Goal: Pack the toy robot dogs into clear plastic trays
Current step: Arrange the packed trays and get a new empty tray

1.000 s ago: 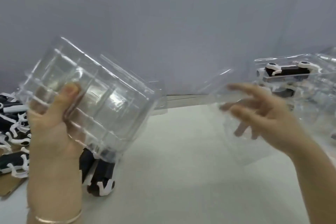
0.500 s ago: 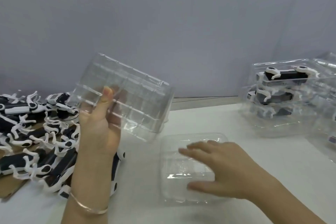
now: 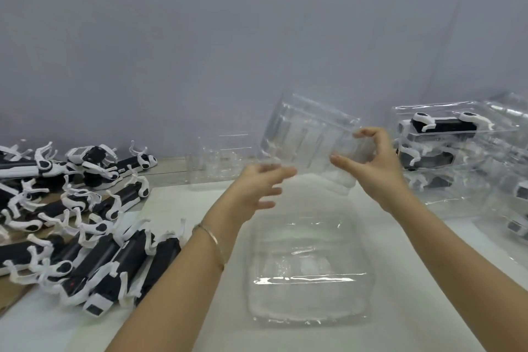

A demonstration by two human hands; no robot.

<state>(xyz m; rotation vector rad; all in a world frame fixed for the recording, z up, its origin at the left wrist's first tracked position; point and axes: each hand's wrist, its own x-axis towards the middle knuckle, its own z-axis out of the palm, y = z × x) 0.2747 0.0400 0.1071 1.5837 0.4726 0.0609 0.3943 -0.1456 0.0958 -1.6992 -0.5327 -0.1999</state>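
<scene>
A clear plastic tray [image 3: 310, 138] hangs tilted in the air above the table's middle. My right hand [image 3: 371, 163] pinches its right edge between thumb and curled fingers. My left hand [image 3: 261, 184] is at the tray's lower left corner with its fingers spread and fairly straight, blurred. A second clear tray [image 3: 307, 274] lies flat on the white table below my hands. A pile of several black-and-white toy robot dogs [image 3: 85, 226] lies at the left.
At the right stand stacked clear trays with dogs packed inside [image 3: 445, 148]. Empty clear trays [image 3: 220, 160] stand at the back against the grey wall. Brown cardboard [image 3: 11, 291] lies under the dog pile at the table's left edge.
My left hand brought the raised tray from the left to the middle. My right hand left the flat tray on the table and rose to take the raised tray's right edge.
</scene>
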